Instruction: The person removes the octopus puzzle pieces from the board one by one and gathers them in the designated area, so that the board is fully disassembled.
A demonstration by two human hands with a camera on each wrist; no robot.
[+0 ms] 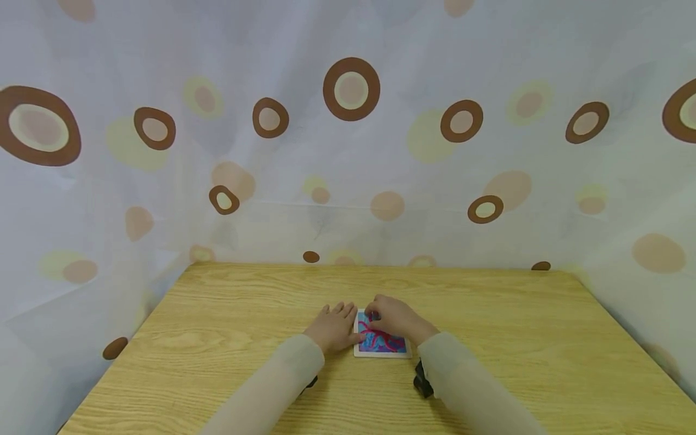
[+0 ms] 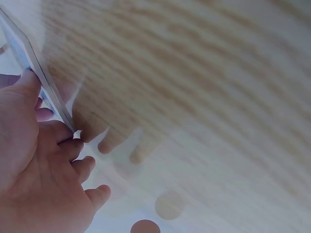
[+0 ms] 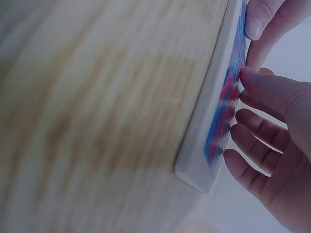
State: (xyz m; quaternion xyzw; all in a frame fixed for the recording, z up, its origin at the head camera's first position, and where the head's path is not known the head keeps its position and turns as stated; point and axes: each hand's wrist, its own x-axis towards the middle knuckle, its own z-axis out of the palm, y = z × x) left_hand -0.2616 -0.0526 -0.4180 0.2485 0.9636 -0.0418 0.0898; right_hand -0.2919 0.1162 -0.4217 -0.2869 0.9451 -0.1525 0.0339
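A flat board with a white frame and a blue, pink and purple picture (image 1: 383, 344) lies on the wooden table. My left hand (image 1: 333, 329) rests at its left side, fingers spread; the thumb reaches onto the frame. In the left wrist view the left hand (image 2: 43, 165) has its thumb over the board's edge (image 2: 46, 85). Over the picture's upper part, my right hand (image 1: 397, 317) bends its fingers down. The right wrist view shows the right hand (image 3: 282, 131) with fingertips at the picture surface (image 3: 224, 109); I cannot tell whether they pinch a piece.
The light wooden table (image 1: 244, 302) extends around the board on all sides. Behind it and along both sides hangs a white curtain (image 1: 304, 157) with brown, tan and yellow dots. A black wrist device (image 1: 423, 382) sits under the right sleeve.
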